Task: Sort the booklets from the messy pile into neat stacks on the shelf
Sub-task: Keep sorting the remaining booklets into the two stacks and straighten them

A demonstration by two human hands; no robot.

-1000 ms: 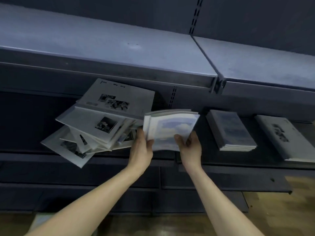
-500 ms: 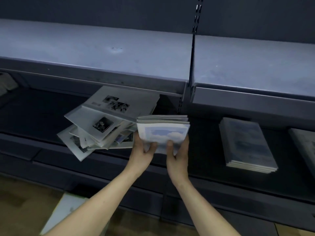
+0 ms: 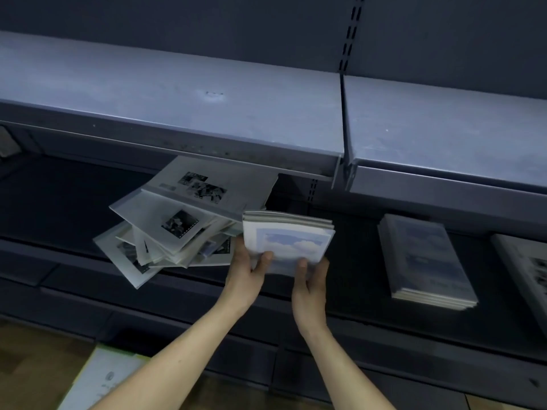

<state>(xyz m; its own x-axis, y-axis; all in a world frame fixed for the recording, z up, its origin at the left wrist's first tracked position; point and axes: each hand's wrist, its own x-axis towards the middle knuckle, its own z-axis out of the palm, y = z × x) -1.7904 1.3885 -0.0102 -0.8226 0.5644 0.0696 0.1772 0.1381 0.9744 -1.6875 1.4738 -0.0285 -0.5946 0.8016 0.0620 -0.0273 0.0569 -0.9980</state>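
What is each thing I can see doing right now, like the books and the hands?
Messy pile: jumbled, booklets fanned at odd angles on the shelf.
Held booklets: bunched together, lifted, cloud cover facing up.
Left hand: grip on the bunch's left edge.
Right hand: grip on its lower right edge.
Neat stack: flat, squared up.
Far-right stack: flat, partly out of view.
Upper shelf: bare on top.

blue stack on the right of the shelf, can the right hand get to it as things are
Probably not right away: the right hand and left hand both grip the cloud-cover booklets. The shelf between them and the blue stack looks bare, so the path is free.
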